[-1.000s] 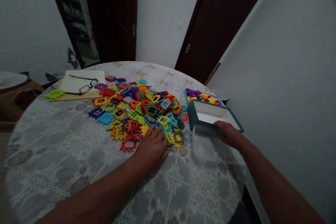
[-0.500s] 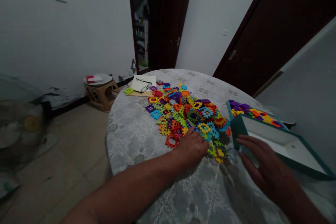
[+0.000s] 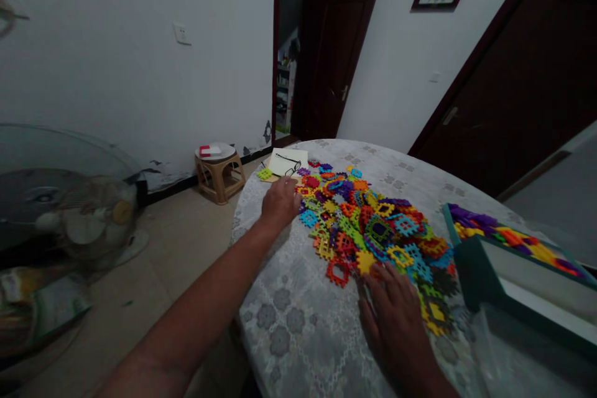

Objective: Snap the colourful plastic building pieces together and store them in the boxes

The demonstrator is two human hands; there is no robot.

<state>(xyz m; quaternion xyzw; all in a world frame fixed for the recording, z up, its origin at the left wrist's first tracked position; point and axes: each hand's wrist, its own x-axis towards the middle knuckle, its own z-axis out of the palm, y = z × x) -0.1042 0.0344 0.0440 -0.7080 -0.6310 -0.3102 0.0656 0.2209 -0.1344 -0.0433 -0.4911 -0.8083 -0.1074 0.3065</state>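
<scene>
A heap of colourful plastic interlocking tiles (image 3: 345,224), mostly notched squares, is spread over the round table. My left hand (image 3: 280,205) reaches to the heap's left side, by the notebook, with its fingers stretched forward and nothing visible in them. At the heap's near edge, my right hand (image 3: 396,317) lies with its fingers apart, close to a yellow tile (image 3: 365,260) and a red square frame tile (image 3: 337,272). Eyeglasses (image 3: 293,168) rest on the open notebook (image 3: 280,160), just beyond my left hand. A lime tile (image 3: 264,175) sits at the notebook's left corner.
To the right stands a green-edged box (image 3: 536,286), with a tray of purple, yellow and orange pieces (image 3: 513,239) behind it. A clear plastic container (image 3: 504,348) is in front. A stool (image 3: 219,177) and a fan (image 3: 93,217) are left of the patterned tablecloth (image 3: 289,317).
My right hand has left the green-edged box and come to the tile heap. My left hand has moved from the near edge to the heap's far left. The view has turned left.
</scene>
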